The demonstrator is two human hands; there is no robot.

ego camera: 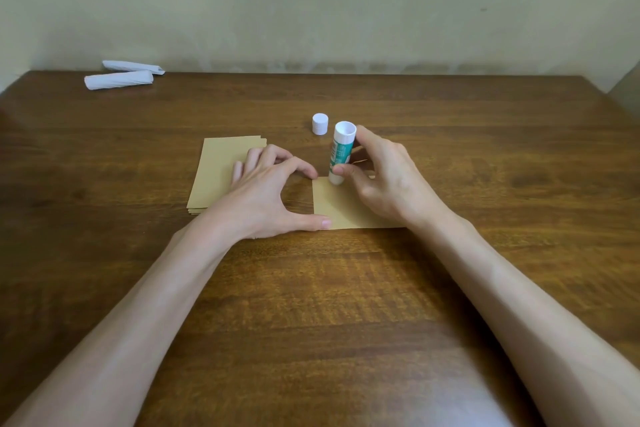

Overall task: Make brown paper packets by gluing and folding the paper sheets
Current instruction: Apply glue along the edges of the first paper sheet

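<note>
A single brown paper sheet [341, 208] lies flat on the wooden table [311, 305]. My right hand [388, 180] grips a white and green glue stick [341, 153], held upside down with its tip pressed on the sheet's far left corner. My left hand [266, 191] is spread out, with its thumb on the sheet's near left corner and its index fingertip at the far left corner. The other fingers rest on a stack of brown paper sheets [218, 173] to the left. My right hand hides much of the single sheet.
The glue stick's white cap [320, 123] stands on the table just behind the glue stick. Two white rolled paper bundles [119, 79] lie at the far left by the wall. The table's back edge meets a pale wall.
</note>
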